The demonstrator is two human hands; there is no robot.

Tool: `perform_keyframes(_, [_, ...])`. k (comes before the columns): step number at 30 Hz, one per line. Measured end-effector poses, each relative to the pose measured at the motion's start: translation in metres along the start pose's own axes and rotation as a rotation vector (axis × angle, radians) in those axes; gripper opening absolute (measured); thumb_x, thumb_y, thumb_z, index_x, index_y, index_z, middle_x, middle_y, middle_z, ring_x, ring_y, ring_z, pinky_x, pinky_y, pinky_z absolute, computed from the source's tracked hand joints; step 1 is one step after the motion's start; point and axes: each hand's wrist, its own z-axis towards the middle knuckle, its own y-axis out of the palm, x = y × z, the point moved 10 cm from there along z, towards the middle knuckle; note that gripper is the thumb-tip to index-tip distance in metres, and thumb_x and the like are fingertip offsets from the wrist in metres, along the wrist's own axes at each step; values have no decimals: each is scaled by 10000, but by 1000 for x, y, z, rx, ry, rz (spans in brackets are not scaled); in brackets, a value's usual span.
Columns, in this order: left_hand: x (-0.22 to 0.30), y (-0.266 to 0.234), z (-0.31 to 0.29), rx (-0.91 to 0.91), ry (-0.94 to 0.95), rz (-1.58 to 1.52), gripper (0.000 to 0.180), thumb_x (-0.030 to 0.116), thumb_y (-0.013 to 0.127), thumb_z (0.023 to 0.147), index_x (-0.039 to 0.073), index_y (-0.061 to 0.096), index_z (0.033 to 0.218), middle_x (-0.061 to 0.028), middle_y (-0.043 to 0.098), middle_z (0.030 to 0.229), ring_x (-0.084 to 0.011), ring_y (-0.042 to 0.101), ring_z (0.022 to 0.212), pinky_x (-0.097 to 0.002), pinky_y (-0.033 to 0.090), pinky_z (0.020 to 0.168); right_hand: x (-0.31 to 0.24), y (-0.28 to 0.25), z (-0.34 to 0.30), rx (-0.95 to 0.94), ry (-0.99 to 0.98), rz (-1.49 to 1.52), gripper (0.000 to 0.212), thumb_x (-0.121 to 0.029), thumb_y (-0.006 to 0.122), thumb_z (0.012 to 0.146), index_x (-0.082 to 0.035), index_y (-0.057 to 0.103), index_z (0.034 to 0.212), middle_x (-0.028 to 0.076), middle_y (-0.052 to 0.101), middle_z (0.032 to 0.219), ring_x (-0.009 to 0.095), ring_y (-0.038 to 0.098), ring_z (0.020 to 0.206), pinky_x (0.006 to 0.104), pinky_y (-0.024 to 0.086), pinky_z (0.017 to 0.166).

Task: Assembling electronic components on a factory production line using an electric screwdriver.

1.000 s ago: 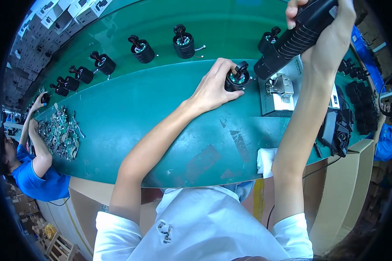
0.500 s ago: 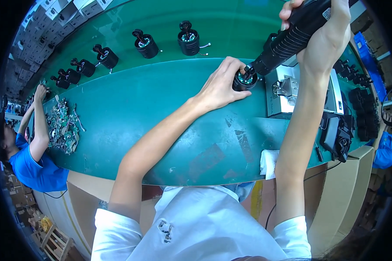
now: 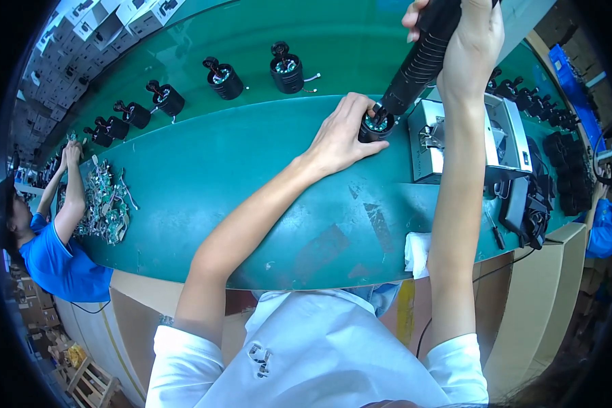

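My left hand (image 3: 338,134) is wrapped round a short black cylindrical housing (image 3: 374,136) standing on the green table. Inside its open top a green circuit board shows. Closed round a thick black power screwdriver (image 3: 421,61) with a ribbed body, my right hand (image 3: 474,54) holds it slanting down from the upper right. The screwdriver's tip reaches into the top of the housing; the exact contact point is too small to make out. Part of my right hand is cut off by the upper edge.
Similar black housings (image 3: 287,75) line the far strip. To the right stand a silver metal box (image 3: 426,160), black devices with cables (image 3: 527,211), a small screwdriver (image 3: 496,234) and a white cloth (image 3: 417,253). A co-worker (image 3: 64,265) sits left by piled circuit boards (image 3: 105,207).
My right hand and the power screwdriver have swung left and stand steeper. The tip stays at the housing. My left hand keeps its grip, and the whole view has shifted slightly.
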Motion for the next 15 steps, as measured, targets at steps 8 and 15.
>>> perform_keyframes(8, [19, -26, 23, 302, 85, 169, 633, 136, 842, 796, 20, 528, 1334, -164, 565, 1299, -344, 589, 1144, -434, 508, 997, -97, -50, 11, 131, -220, -131, 448, -526, 553, 1063, -84, 557, 989, 11, 597, 623, 114, 582, 440, 229, 418, 387])
perform_keyframes(15, [-22, -40, 53, 541, -87, 256, 712, 79, 842, 779, 32, 484, 1392, -224, 434, 1489, -411, 524, 1310, -448, 479, 1086, -96, -86, 28, 256, -108, -246, 421, -505, 567, 1060, -95, 550, 965, 7, 603, 616, 121, 585, 421, 216, 414, 359])
